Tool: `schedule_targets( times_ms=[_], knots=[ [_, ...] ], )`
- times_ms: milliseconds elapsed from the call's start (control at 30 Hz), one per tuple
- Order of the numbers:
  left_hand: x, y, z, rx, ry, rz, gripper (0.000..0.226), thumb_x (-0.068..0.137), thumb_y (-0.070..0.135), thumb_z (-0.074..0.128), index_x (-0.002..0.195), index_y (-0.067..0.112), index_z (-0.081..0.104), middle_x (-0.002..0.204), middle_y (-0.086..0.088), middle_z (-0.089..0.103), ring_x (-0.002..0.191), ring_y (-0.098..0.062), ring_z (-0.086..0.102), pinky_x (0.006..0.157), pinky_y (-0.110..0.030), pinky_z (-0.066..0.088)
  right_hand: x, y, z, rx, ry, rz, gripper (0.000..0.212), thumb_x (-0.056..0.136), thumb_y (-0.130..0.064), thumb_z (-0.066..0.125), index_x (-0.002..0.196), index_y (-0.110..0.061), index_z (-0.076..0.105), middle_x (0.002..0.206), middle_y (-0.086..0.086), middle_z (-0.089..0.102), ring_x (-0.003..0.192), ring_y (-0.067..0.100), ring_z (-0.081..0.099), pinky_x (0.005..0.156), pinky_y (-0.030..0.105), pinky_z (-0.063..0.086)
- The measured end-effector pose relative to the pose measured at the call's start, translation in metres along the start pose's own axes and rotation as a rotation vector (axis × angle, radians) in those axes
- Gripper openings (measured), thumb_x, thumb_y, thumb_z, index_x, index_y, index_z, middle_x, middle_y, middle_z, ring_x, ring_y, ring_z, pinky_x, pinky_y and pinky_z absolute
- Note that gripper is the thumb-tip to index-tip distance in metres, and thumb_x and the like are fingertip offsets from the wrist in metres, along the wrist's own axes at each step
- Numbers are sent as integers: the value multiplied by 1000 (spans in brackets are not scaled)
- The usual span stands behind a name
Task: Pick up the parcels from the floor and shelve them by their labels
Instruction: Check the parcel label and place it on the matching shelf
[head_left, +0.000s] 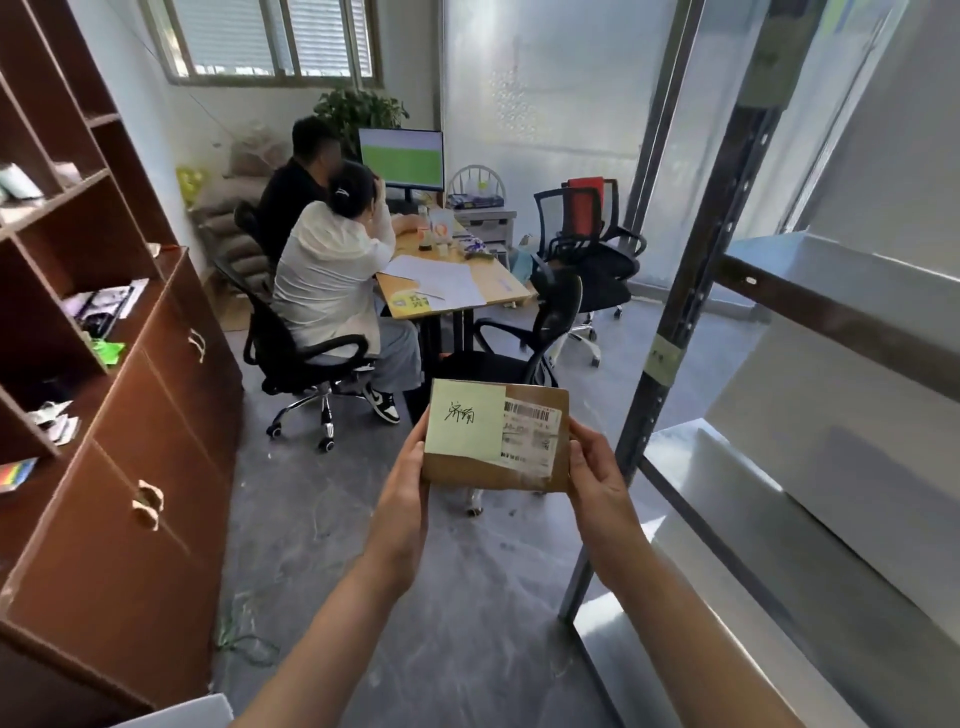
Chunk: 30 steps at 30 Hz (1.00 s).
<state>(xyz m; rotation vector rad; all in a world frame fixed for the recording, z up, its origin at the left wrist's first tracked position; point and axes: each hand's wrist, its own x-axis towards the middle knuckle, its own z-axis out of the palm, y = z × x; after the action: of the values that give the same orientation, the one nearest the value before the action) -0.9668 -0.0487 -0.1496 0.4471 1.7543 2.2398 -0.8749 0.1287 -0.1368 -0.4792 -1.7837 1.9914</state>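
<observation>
Grey floor (441, 597) fills a small office, and above it a brown parcel (496, 470) is held in the air, the left hand (402, 486) clamped on its left edge and the right hand (597, 480) on its right. To shelve it well, read the yellow note (465, 421) first. Then turn to the metal shelf (753, 519) near on the right and lay the parcel flat, label up.

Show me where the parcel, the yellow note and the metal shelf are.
parcel (483, 475): head view, bare cardboard at lower edge.
yellow note (465, 420): head view, middle of paper.
metal shelf (670, 332): head view, front upright post.
</observation>
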Motion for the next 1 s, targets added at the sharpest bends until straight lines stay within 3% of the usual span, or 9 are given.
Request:
schedule_targets(
  times_ms=[167,400,600,733,833,933,1000],
  knots=[
    [57,9,-42,-4,-55,-36,45,111,22,25,146,31,51,138,11,66,132,-4,56,106,-26,40,39,6,47,16,67,19,30,108,-23,39,131,-26,58,122,4,69,114,19,68,95,37,58],
    [107,-6,-61,-9,-147,-125,46,111,21,24,149,29,49,134,8,69,128,-9,61,96,-24,47,65,22,69,0,202,55,27,107,-28,40,127,-29,59,123,6,64,114,20,65,92,34,57],
    [139,-27,-42,9,-272,-152,47,110,22,25,150,29,48,141,6,65,135,-12,55,117,-41,37,86,31,49,2,315,83,24,107,-27,40,124,-29,58,126,9,64,116,21,65,102,43,53],
    [161,-47,-10,23,-357,-196,47,110,19,25,147,28,51,141,3,65,135,-18,55,120,-50,34,100,39,23,43,418,117,20,107,-29,41,118,-32,57,129,11,63,121,26,63,106,48,50],
    [181,-65,21,76,-460,-241,47,110,24,24,147,35,52,144,-2,62,135,-32,52,120,-59,31,109,46,-3,58,514,129,19,108,-29,38,119,-29,54,130,10,62,121,25,61,93,38,53],
    [203,-84,53,139,-538,-294,46,105,36,30,145,42,51,146,9,60,140,-15,50,121,-50,31,118,56,-27,86,599,155,20,108,-30,38,123,-26,51,125,6,63,116,20,63,78,26,53],
    [216,-93,74,145,-571,-338,46,103,37,33,144,40,53,142,10,63,137,-12,52,120,-46,34,129,61,-45,107,656,185,18,108,-29,39,121,-26,51,125,7,64,114,22,65,80,31,55]
  ],
)
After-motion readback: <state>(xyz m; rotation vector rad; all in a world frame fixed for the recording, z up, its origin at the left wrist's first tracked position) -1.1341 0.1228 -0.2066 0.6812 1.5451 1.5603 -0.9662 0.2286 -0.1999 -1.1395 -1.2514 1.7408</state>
